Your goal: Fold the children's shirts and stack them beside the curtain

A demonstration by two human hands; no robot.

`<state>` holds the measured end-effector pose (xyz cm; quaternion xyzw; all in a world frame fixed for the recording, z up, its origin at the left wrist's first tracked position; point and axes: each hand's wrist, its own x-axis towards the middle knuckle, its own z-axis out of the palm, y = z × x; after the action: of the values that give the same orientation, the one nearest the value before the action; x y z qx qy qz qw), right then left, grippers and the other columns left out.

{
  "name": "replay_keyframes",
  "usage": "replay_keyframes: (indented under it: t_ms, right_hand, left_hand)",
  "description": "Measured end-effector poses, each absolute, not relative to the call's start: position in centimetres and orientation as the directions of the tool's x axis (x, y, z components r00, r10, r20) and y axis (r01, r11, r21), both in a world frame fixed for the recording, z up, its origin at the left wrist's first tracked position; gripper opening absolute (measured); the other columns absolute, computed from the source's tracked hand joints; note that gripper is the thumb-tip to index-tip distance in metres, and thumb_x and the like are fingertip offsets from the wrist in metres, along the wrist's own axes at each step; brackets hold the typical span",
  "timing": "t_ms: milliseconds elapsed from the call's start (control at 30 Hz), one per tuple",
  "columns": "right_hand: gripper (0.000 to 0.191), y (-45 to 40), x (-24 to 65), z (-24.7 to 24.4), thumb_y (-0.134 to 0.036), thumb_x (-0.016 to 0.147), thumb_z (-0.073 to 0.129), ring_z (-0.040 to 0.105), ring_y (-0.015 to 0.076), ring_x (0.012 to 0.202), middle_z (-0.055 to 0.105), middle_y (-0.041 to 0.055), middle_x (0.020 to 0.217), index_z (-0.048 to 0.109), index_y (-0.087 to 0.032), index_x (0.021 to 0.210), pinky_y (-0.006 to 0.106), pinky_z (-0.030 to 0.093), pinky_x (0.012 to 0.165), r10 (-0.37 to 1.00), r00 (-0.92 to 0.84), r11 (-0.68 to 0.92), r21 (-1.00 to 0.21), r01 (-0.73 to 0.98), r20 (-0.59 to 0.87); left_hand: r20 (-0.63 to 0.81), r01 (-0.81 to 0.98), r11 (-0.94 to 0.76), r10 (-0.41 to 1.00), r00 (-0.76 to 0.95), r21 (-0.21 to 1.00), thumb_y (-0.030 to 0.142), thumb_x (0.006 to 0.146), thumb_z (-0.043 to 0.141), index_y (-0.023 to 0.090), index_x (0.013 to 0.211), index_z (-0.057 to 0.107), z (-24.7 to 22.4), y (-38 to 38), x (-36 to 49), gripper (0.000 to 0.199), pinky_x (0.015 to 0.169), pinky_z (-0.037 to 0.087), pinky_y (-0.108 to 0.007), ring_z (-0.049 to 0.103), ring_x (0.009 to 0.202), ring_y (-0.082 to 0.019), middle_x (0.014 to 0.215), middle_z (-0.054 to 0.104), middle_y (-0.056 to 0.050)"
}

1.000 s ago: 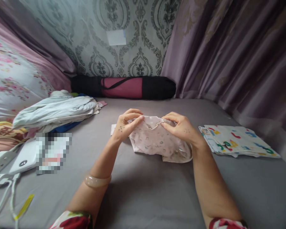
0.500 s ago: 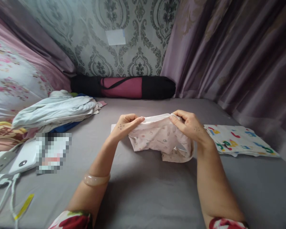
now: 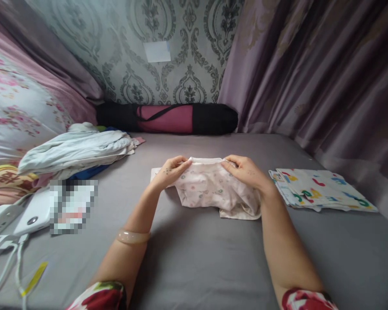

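Note:
A small pale pink child's garment [image 3: 203, 189] with tiny printed figures lies partly bunched on the grey bed sheet [image 3: 194, 258]. Along its far side runs a plain whitish band. My left hand [image 3: 173, 172] pinches one end of this band between thumb and fingers. The other end is gripped by my right hand [image 3: 244, 172], so the band is stretched between the two. Part of the cloth sticks out beyond my left hand, and a cuffed end lies near my right wrist. Whether the garment is a top or trousers I cannot tell.
Folded white cloth with colourful prints [image 3: 323, 189] lies at the right. A heap of clothes [image 3: 74, 148] is at the left, near a white power bank [image 3: 37, 211], a power strip [image 3: 3, 217] and cables. A black and maroon bag [image 3: 166, 118] lies along the wall.
My right hand has moved slightly left and both hands sit a little lower. The band is shorter between them, and the garment's printed face lies flatter.

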<state>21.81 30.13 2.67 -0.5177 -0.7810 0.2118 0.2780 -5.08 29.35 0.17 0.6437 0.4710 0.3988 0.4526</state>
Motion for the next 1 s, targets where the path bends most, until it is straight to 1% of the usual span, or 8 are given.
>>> replay_keyframes:
  t_ms: [100, 200, 300, 500, 600, 767, 867, 1000]
  right_hand:
    - [0.032, 30.3, 21.6, 2.2, -0.048, 0.088, 0.053, 0.063, 0.0190, 0.078, 0.072, 0.0028, 0.084, 0.070, -0.021, 0.085, 0.026, 0.043, 0.066, 0.936, -0.289, 0.351, -0.573, 0.741, 0.199]
    - [0.035, 30.3, 21.6, 2.1, -0.050, 0.087, 0.055, 0.065, 0.0200, 0.077, 0.073, 0.0047, 0.081, 0.070, -0.020, 0.080, 0.026, 0.042, 0.065, 0.943, -0.299, 0.331, -0.533, 0.779, 0.148]
    - [0.036, 30.3, 21.6, 2.6, -0.049, 0.087, 0.054, 0.065, 0.0199, 0.075, 0.073, 0.0052, 0.079, 0.070, -0.019, 0.075, 0.026, 0.040, 0.063, 0.936, -0.334, 0.344, -0.489, 0.801, 0.110]
    - [0.030, 30.7, 20.8, 5.9, -0.045, 0.089, 0.054, 0.064, 0.0198, 0.081, 0.073, 0.0036, 0.088, 0.072, -0.021, 0.092, 0.027, 0.041, 0.069, 0.902, -0.373, 0.433, -0.443, 0.785, 0.219]
    - [0.025, 30.9, 20.7, 8.5, -0.040, 0.089, 0.057, 0.063, 0.0195, 0.083, 0.072, 0.0032, 0.092, 0.071, -0.022, 0.097, 0.027, 0.043, 0.072, 0.852, -0.443, 0.524, -0.436, 0.732, 0.280]
    - [0.026, 32.0, 21.3, 12.6, -0.040, 0.085, 0.062, 0.062, 0.0190, 0.077, 0.071, 0.0041, 0.090, 0.068, -0.021, 0.102, 0.027, 0.045, 0.063, 0.819, -0.510, 0.566, -0.511, 0.647, 0.262]
    - [0.030, 32.8, 21.7, 14.6, -0.047, 0.080, 0.067, 0.061, 0.0178, 0.068, 0.070, 0.0037, 0.079, 0.069, -0.020, 0.094, 0.026, 0.043, 0.056, 0.848, -0.466, 0.520, -0.562, 0.643, 0.252]
    - [0.045, 33.4, 21.6, 17.4, -0.062, 0.072, 0.070, 0.058, 0.0164, 0.062, 0.063, 0.0027, 0.061, 0.069, -0.017, 0.070, 0.026, 0.038, 0.052, 0.844, -0.362, 0.523, -0.454, 0.721, 0.397]
  left_hand:
    - [-0.010, 0.271, -0.070, 0.959, 0.285, 0.960, 0.059, 0.076, 0.066, 0.018, 0.073, 0.059, -0.3, 29.4, -5.6, 0.042, 0.042, 0.024, -0.019, 0.039, 0.047, -0.007, 0.057, 0.046, 0.005]
    - [-0.136, 0.278, 0.024, 0.909, 0.394, 0.960, 0.056, 0.068, 0.074, 0.017, 0.080, 0.065, -0.1, 29.4, -6.8, 0.041, 0.045, 0.031, -0.019, 0.047, 0.052, -0.010, 0.063, 0.056, 0.002]
    - [-0.160, 0.289, 0.022, 0.871, 0.464, 0.957, 0.055, 0.068, 0.074, 0.017, 0.086, 0.068, 0.3, 29.4, -8.1, 0.043, 0.051, 0.038, -0.021, 0.054, 0.060, -0.013, 0.071, 0.062, -0.001]
    - [0.142, 0.227, -0.203, 0.955, 0.259, 0.953, 0.055, 0.075, 0.067, 0.016, 0.081, 0.064, 2.3, 29.7, -8.6, 0.040, 0.050, 0.035, -0.019, 0.050, 0.057, -0.010, 0.066, 0.057, 0.001]
    - [0.288, 0.283, -0.317, 0.947, 0.142, 0.905, 0.053, 0.075, 0.067, 0.015, 0.083, 0.066, 4.8, 29.5, -8.6, 0.039, 0.049, 0.032, -0.020, 0.046, 0.054, -0.009, 0.064, 0.054, 0.002]
    - [0.474, 0.395, -0.469, 0.875, 0.092, 0.790, 0.048, 0.074, 0.068, 0.014, 0.085, 0.071, 10.0, 29.4, -9.8, 0.036, 0.052, 0.035, -0.021, 0.047, 0.057, -0.010, 0.064, 0.057, 0.001]
    - [0.519, 0.455, -0.511, 0.846, 0.117, 0.730, 0.045, 0.075, 0.067, 0.013, 0.086, 0.072, 12.9, 29.7, -10.6, 0.035, 0.051, 0.035, -0.020, 0.047, 0.057, -0.010, 0.063, 0.057, 0.000]
    - [0.563, 0.487, -0.562, 0.810, 0.162, 0.668, 0.043, 0.076, 0.065, 0.014, 0.082, 0.072, 16.3, 30.2, -11.3, 0.030, 0.050, 0.036, -0.020, 0.048, 0.057, -0.010, 0.062, 0.057, 0.000]
